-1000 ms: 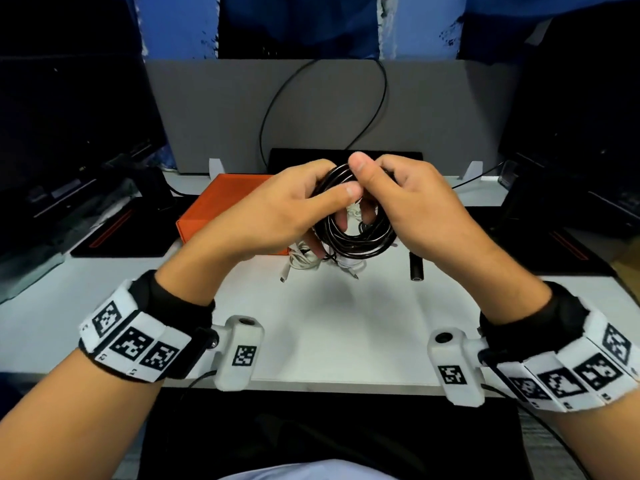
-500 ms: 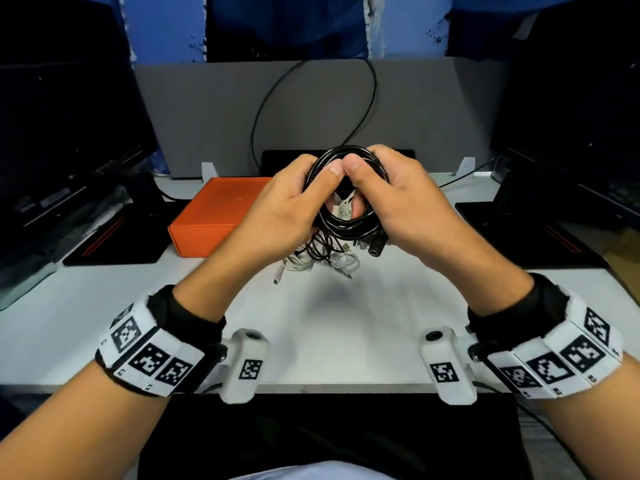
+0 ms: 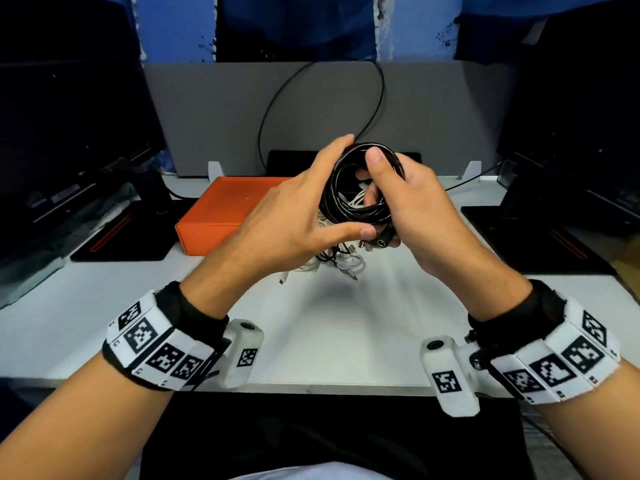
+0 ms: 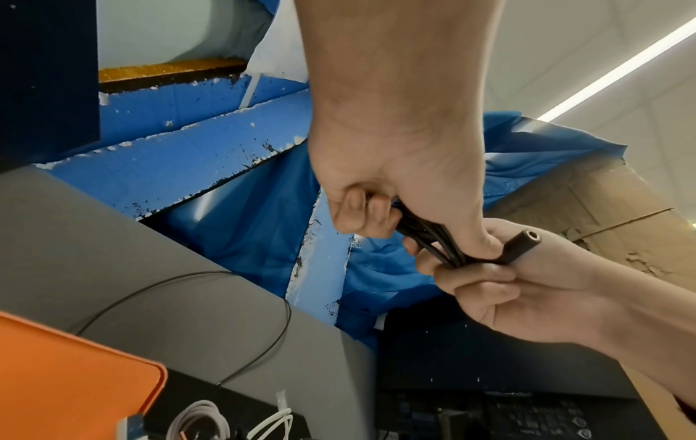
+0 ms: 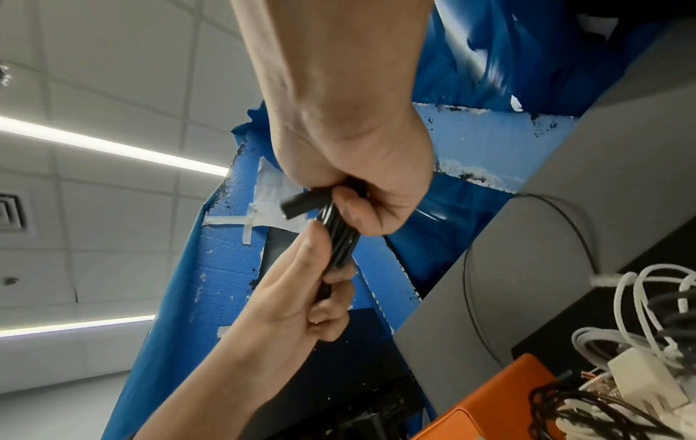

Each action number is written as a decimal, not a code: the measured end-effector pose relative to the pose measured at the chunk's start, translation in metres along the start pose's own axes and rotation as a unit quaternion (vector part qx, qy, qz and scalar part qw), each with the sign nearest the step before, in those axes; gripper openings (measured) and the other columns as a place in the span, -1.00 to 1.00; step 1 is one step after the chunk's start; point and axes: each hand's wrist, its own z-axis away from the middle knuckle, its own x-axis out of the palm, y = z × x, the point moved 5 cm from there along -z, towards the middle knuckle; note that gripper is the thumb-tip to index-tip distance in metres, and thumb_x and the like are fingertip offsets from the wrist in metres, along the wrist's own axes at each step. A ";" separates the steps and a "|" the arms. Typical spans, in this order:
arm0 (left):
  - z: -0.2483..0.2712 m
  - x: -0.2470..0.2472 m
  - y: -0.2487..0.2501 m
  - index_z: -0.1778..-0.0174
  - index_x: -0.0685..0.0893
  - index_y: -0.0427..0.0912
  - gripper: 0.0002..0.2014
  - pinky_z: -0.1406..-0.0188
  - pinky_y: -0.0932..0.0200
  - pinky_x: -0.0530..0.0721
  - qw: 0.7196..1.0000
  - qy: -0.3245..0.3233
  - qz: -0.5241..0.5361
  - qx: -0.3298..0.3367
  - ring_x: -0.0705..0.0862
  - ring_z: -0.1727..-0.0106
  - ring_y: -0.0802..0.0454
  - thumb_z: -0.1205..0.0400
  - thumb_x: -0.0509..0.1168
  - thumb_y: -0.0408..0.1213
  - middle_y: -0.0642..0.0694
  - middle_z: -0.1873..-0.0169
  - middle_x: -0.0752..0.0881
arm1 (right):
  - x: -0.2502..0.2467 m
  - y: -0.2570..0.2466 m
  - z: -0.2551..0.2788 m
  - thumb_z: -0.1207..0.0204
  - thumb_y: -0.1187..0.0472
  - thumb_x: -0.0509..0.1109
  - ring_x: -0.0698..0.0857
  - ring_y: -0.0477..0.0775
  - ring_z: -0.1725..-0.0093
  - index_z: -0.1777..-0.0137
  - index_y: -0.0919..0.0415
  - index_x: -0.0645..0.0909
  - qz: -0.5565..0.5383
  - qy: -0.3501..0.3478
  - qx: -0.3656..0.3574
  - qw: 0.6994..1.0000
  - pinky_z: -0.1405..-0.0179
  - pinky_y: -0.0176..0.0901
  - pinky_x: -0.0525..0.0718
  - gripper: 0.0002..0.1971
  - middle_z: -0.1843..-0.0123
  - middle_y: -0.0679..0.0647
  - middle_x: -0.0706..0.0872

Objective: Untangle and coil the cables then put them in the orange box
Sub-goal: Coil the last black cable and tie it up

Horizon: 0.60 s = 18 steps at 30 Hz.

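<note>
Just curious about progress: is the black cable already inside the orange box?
No, both hands hold the black cable coiled above the table, beside the orange box.

cable tangle (image 3: 337, 263) beside orange box (image 3: 221, 216)

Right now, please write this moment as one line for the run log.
stage: coiling | black cable coil: held in air | left hand: grips coil | right hand: grips coil | orange box: on table, left | white cables: tangled on table

A bundle of black cable (image 5: 341, 238) is gripped from above by the right hand (image 5: 361, 166) and pinched from below by the left hand (image 5: 301, 294), while white cables (image 5: 636, 309) are seen heaped beside the orange box (image 5: 501, 407) at lower right.
</note>
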 end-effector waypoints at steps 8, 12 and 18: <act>-0.003 -0.025 -0.028 -0.35 0.67 -0.14 -0.72 0.59 0.29 0.27 0.947 -0.061 0.290 -0.126 0.34 0.55 0.17 -0.79 0.31 -0.10 0.07 0.45 0.55 | -0.007 -0.012 0.003 -0.76 -0.13 0.26 0.69 -0.14 0.33 0.14 -0.11 0.50 0.298 -0.185 -0.108 0.930 0.26 -0.09 0.62 -0.76 0.34 -0.09 0.73; -0.008 -0.024 -0.021 0.05 0.78 -0.14 -0.79 0.56 0.20 0.30 0.979 0.080 0.141 -0.125 0.36 0.63 0.17 -0.78 0.24 -0.28 0.07 0.55 0.57 | 0.007 -0.008 0.010 -0.76 -0.20 0.19 0.59 -0.08 0.21 -0.04 -0.02 0.46 0.423 -0.191 -0.105 0.879 0.25 -0.24 0.37 -0.73 0.23 -0.08 0.69; 0.005 -0.015 0.016 -0.07 0.64 -0.18 -0.87 0.35 0.12 0.62 0.974 0.066 0.199 -0.085 0.70 0.46 0.03 -0.78 0.18 -0.33 0.04 0.31 0.85 | -0.007 -0.005 -0.004 -0.75 -0.20 0.20 0.71 0.02 0.14 -0.10 0.02 0.53 0.370 -0.064 -0.088 0.922 0.22 -0.02 0.60 -0.70 0.19 -0.07 0.73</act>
